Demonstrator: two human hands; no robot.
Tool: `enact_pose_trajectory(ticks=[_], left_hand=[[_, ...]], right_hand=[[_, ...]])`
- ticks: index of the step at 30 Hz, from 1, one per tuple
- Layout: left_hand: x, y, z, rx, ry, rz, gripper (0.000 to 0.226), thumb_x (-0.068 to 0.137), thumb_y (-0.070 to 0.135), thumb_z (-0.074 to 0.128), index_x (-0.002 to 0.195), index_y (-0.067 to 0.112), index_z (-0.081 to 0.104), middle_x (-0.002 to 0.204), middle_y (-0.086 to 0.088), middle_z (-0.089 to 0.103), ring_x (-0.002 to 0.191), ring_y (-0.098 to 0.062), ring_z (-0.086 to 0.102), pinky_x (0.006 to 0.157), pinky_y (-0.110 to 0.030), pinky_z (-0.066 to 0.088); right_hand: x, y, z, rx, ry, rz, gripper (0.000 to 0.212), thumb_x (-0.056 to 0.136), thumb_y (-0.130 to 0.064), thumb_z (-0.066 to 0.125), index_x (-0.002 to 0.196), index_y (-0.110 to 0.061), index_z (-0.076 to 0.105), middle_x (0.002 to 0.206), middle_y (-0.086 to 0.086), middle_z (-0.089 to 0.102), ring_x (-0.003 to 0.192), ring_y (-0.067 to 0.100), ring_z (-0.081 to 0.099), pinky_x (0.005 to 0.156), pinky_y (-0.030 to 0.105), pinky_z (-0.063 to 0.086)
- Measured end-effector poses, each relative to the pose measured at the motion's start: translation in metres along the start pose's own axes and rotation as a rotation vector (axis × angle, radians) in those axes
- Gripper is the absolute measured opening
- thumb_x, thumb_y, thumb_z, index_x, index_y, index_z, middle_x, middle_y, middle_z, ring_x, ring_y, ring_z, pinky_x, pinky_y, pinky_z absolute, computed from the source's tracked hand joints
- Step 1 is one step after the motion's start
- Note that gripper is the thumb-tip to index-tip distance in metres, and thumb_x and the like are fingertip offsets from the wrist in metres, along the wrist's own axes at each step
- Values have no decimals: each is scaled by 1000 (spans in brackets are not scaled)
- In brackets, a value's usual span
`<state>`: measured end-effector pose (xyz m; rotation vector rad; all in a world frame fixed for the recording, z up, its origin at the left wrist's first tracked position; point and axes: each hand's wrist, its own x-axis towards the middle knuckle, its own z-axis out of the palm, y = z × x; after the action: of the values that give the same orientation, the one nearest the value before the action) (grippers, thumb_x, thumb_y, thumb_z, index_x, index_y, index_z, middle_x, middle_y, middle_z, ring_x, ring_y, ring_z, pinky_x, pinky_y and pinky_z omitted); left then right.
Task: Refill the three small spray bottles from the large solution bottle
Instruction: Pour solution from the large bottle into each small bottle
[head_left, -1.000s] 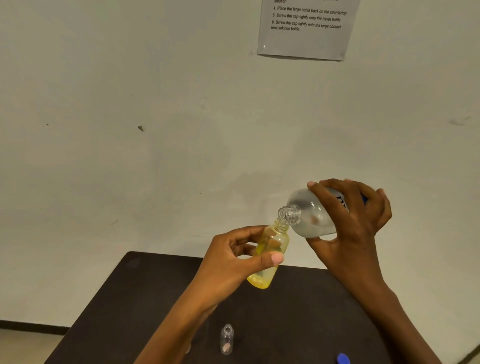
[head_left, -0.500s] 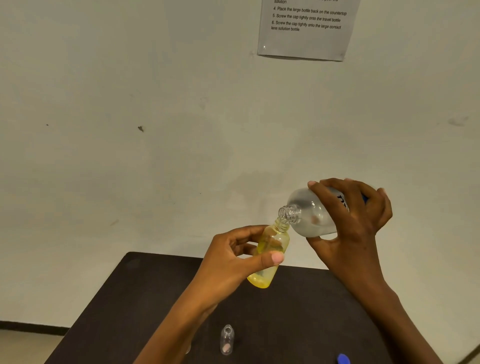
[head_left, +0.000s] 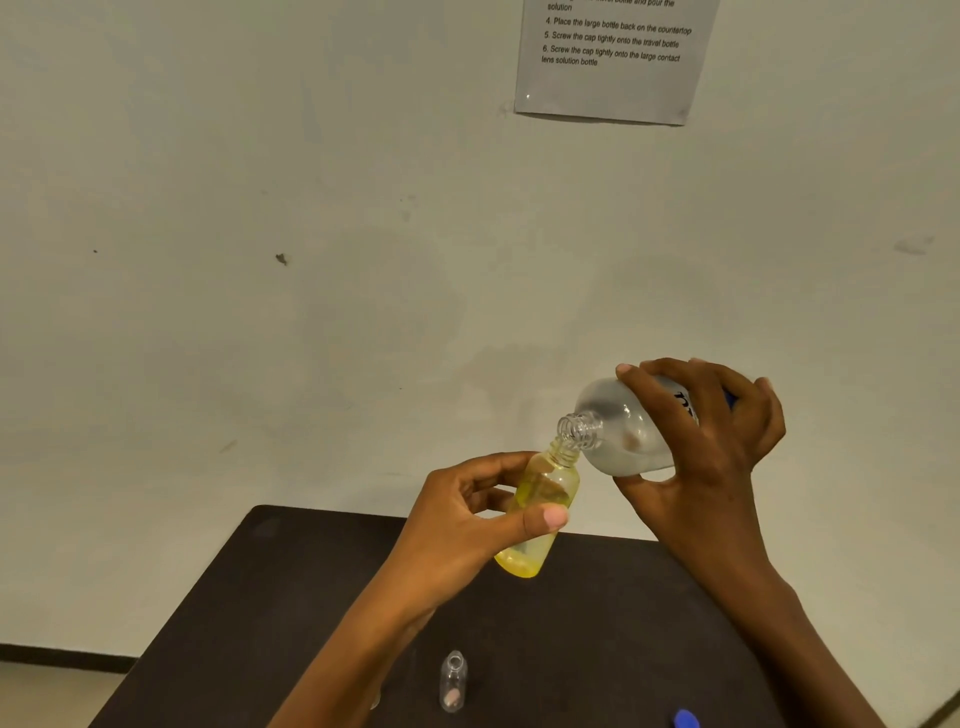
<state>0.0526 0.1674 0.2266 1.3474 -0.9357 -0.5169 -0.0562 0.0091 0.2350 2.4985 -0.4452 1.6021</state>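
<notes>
Little has shifted over the past second: both hands and both bottles sit almost exactly where they were, the pour held mid-air above the dark tabletop (head_left: 597, 649).

The right hand (head_left: 711, 447) grips the large solution bottle (head_left: 623, 431), fingers wrapped over its top and thumb beneath, tipping it so the open threaded mouth points down and to the left. Clear liquid lies along the lower side of the bottle. Its mouth meets the open neck of a small yellow spray bottle (head_left: 550, 478), which the left hand (head_left: 467, 514) holds at a slant between thumb and curled fingers, well clear of the tabletop. Whether liquid is passing between the two cannot be made out.

On the tabletop below the left forearm stands a second small bottle (head_left: 453, 680) – clear, upright and uncapped, with something pinkish at its base. A blue cap (head_left: 685, 719) lies near the bottom edge of the view under the right forearm, partly cut off.

Behind, a pale wall (head_left: 260, 260) carries a printed instruction sheet (head_left: 608, 67) listing steps about placing the large bottle back and screwing on the caps.
</notes>
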Motion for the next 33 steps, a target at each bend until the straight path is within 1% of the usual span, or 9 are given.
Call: enact_pose_trajectory(ticks=[3, 8, 12, 15, 17, 19, 23, 28, 33], left_hand=[[0, 0, 0, -7, -2, 2, 31, 60, 25, 77, 87, 38, 68, 92, 13, 70, 86, -8, 65, 66, -11, 51], [1, -1, 0, -2, -9, 3, 33, 57, 30, 82, 86, 40, 69, 95, 14, 70, 87, -9, 66, 68, -12, 52], [1, -1, 0, 0, -7, 3, 33, 55, 32, 75, 87, 39, 68, 94, 16, 70, 86, -9, 65, 68, -12, 52], [1, -1, 1, 4, -7, 1, 32, 58, 29, 76, 87, 39, 67, 92, 17, 70, 86, -7, 65, 67, -11, 51], [1, -1, 1, 2, -11, 2, 32, 60, 27, 76, 87, 39, 67, 93, 17, 70, 86, -7, 65, 66, -11, 51], [1, 0, 1, -1, -12, 3, 31, 63, 23, 77, 87, 39, 66, 91, 17, 70, 85, -7, 65, 65, -10, 50], [1, 0, 1, 3, -13, 6, 34, 57, 31, 75, 88, 39, 66, 94, 18, 69, 86, -6, 65, 66, -10, 50], [1, -1, 0, -4, -7, 2, 34, 55, 31, 75, 87, 39, 67, 94, 17, 69, 86, -4, 65, 67, -10, 51], [2, -3, 0, -2, -3, 4, 31, 62, 24, 77, 88, 38, 68, 94, 13, 70, 86, -7, 66, 68, -12, 52]], right_hand=[[0, 0, 0, -2, 2, -3, 69, 62, -24, 72, 124, -30, 43, 122, 2, 44, 122, 29, 32, 106, 46, 14], [1, 0, -1, 1, 2, 8, 68, 62, -25, 72, 123, -29, 43, 121, 8, 53, 121, 29, 33, 108, 41, 9], [0, 0, 0, -4, 0, 9, 68, 62, -25, 72, 123, -29, 43, 121, 6, 51, 122, 30, 33, 108, 42, 11], [0, 0, 0, 2, -1, 7, 68, 63, -25, 72, 123, -30, 43, 122, 3, 46, 122, 29, 32, 107, 45, 13], [0, 0, 0, 3, 2, 5, 67, 63, -25, 72, 123, -30, 43, 122, 2, 45, 122, 29, 32, 108, 42, 10], [0, 0, -1, 2, 6, 6, 67, 63, -25, 71, 123, -30, 43, 122, 2, 46, 122, 29, 32, 109, 39, 8], [0, 0, -1, -1, 4, 8, 66, 63, -25, 71, 123, -29, 44, 122, 2, 46, 122, 29, 32, 109, 38, 7], [0, 0, 0, -7, -3, 11, 67, 62, -24, 72, 123, -29, 44, 120, 9, 53, 122, 29, 33, 109, 39, 8], [0, 1, 0, -15, -3, 6, 67, 63, -25, 71, 123, -29, 44, 121, 7, 51, 122, 29, 33, 109, 41, 9]])
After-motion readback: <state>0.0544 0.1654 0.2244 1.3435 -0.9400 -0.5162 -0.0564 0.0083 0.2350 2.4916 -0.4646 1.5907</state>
